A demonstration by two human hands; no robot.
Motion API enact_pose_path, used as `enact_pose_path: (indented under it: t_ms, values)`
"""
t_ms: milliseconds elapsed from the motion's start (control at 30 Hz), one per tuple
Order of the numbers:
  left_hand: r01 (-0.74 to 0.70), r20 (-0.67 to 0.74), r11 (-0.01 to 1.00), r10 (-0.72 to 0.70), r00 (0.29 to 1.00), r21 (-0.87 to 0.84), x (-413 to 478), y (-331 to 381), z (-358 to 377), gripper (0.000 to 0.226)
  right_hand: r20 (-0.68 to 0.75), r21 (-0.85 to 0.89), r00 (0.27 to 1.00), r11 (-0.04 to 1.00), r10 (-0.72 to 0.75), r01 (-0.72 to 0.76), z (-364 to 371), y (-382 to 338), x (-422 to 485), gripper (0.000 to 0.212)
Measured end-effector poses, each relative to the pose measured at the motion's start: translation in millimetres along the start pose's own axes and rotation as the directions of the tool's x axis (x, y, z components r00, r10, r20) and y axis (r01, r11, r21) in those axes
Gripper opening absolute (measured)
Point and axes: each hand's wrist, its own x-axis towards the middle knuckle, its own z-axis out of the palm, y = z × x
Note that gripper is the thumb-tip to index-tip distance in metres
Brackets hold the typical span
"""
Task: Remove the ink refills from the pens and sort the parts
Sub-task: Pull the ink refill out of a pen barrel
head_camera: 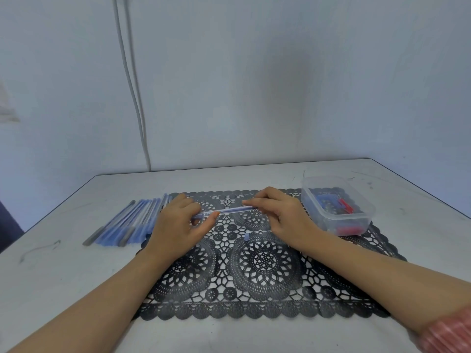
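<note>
Both hands grasp one blue pen point(221, 211) above a black lace mat point(254, 263) — the left hand point(178, 222) pinching its grip end, the right hand point(283, 212) its barrel — between a row of pens point(127, 224) and a plastic box point(336, 203) on the tabletop point(63, 276).

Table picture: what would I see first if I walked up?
In the middle, the left hand and right hand hold one blue pen between them over a black lace mat. A row of pens lies at the left, and a clear box of red and blue bits sits at the right.
</note>
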Motion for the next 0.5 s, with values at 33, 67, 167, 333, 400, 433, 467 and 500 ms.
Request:
enact_pose_path:
  t_ms: [33, 67, 167, 333, 400, 433, 467, 500]
  values:
    - [0.000, 0.000, 1.000, 0.000, 1.000, 0.001, 0.1, -0.2, 0.2, 0.047, -0.007, 0.015, 1.000, 1.000, 0.003, -0.003, 0.0, 0.2, 0.5, 0.052]
    - [-0.002, -0.001, 1.000, 0.002, 1.000, -0.004, 0.1, -0.5, 0.4, 0.047, -0.014, 0.031, 1.000, 1.000, 0.002, -0.002, 0.2, 0.1, 0.9, 0.051]
    - [-0.017, -0.007, 0.999, 0.016, 1.000, -0.034, -0.1, -0.5, 0.1, 0.046, -0.036, 0.062, 0.999, 0.998, -0.013, 0.016, 0.3, -1.0, 1.0, 0.046]
    - [-0.041, -0.026, 0.999, 0.041, 0.999, -0.034, -0.7, -0.7, 0.6, 0.043, -0.056, 0.076, 0.998, 0.997, -0.029, 0.033, -0.2, -2.1, 0.7, 0.045]
    - [-0.048, -0.031, 0.999, 0.047, 0.998, -0.023, -1.0, -0.3, 0.5, 0.043, -0.048, 0.072, 0.998, 0.997, -0.033, 0.037, 0.1, -2.3, 0.5, 0.043]
    - [-0.049, -0.032, 0.999, 0.048, 0.998, -0.019, -1.1, 0.2, 0.3, 0.043, -0.045, 0.067, 0.998, 0.997, -0.033, 0.036, -0.1, -2.5, 0.4, 0.040]
    - [-0.049, -0.034, 0.999, 0.049, 0.998, -0.016, -1.1, 0.4, 0.2, 0.043, -0.044, 0.061, 0.999, 0.998, -0.029, 0.032, -0.3, -2.8, 0.5, 0.036]
    - [-0.047, -0.037, 0.999, 0.046, 0.998, -0.013, -1.3, 0.8, -0.1, 0.043, -0.043, 0.058, 0.999, 0.998, -0.022, 0.024, -1.0, -3.5, 0.4, 0.031]
